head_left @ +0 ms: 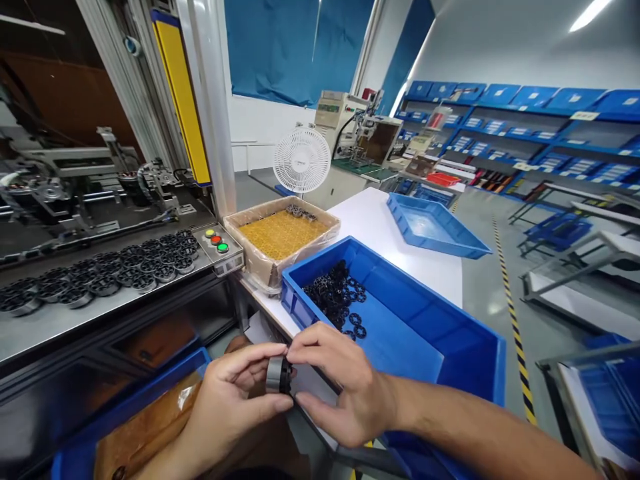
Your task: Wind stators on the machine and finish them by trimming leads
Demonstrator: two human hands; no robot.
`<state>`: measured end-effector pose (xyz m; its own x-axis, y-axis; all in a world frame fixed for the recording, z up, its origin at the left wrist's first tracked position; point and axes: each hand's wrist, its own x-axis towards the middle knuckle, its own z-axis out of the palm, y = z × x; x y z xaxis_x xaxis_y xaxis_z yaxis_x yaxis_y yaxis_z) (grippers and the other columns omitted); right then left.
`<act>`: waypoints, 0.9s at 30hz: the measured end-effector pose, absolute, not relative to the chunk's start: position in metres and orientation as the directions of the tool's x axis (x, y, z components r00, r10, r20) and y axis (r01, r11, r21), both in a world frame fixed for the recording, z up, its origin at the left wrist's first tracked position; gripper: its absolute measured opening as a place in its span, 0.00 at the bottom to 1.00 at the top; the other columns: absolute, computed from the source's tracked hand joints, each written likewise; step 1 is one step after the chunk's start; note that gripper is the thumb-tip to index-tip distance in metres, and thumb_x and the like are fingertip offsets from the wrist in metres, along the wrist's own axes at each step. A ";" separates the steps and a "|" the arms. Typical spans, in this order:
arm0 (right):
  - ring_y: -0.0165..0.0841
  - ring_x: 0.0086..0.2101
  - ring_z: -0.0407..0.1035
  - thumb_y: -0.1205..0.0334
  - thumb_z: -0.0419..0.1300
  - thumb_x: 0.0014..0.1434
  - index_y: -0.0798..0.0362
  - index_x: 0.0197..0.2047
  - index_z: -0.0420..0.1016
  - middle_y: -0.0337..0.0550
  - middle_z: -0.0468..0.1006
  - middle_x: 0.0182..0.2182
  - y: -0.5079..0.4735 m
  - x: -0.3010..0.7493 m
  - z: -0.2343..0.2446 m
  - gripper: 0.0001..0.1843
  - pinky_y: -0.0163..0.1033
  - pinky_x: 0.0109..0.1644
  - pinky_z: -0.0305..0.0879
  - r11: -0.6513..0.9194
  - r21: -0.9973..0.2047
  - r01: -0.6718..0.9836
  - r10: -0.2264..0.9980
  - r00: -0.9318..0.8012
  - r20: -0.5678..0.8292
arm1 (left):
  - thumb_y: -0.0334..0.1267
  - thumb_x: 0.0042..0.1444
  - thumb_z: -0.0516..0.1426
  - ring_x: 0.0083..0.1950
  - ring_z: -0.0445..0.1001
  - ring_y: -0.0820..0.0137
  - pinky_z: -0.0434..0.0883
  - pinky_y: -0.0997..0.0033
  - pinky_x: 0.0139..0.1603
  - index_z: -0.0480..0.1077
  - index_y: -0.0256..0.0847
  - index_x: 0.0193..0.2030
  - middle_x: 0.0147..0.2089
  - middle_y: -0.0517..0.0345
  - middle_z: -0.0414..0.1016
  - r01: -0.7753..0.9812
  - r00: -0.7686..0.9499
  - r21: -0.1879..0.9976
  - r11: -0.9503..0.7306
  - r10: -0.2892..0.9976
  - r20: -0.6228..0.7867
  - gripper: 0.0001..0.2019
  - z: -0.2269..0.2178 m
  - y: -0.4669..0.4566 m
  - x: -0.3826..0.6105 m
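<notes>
One short, metallic-grey, black-ended cylinder is clamped in the left hand, before the near edge of the white worktop; the right hand curls at its black end, whether gripping I cannot tell.

On the table, the bin. Inside the bin, toward its left end, a heap of rings. Before the bin, a held part between left hand and right hand. Just behind the bin to the left, a box; farther behind, a fan. Behind the bin to the right, a tray on the same table. Left of the bin, a button panel on a bench; farther left, rows of parts.
</notes>
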<state>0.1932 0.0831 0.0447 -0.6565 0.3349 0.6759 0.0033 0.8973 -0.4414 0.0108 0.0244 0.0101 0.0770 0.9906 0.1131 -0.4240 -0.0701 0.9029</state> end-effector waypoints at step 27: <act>0.35 0.40 0.73 0.51 0.62 0.61 0.59 0.46 0.76 0.49 0.79 0.40 0.106 0.195 0.036 0.19 0.39 0.46 0.73 0.979 -0.106 0.174 0.202 -0.779 0.594 | 0.42 0.49 0.67 0.57 0.76 0.54 0.77 0.67 0.52 0.77 0.46 0.54 0.56 0.53 0.79 -0.045 -0.031 0.998 0.048 0.998 -0.050 0.23 0.000 0.011 0.007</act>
<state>0.1947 0.1064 0.0359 -0.7785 0.2021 0.5942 0.1735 0.9791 -0.1057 0.0068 0.0109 0.0004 -0.0307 0.9983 -0.0496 -0.0450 0.0482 0.9978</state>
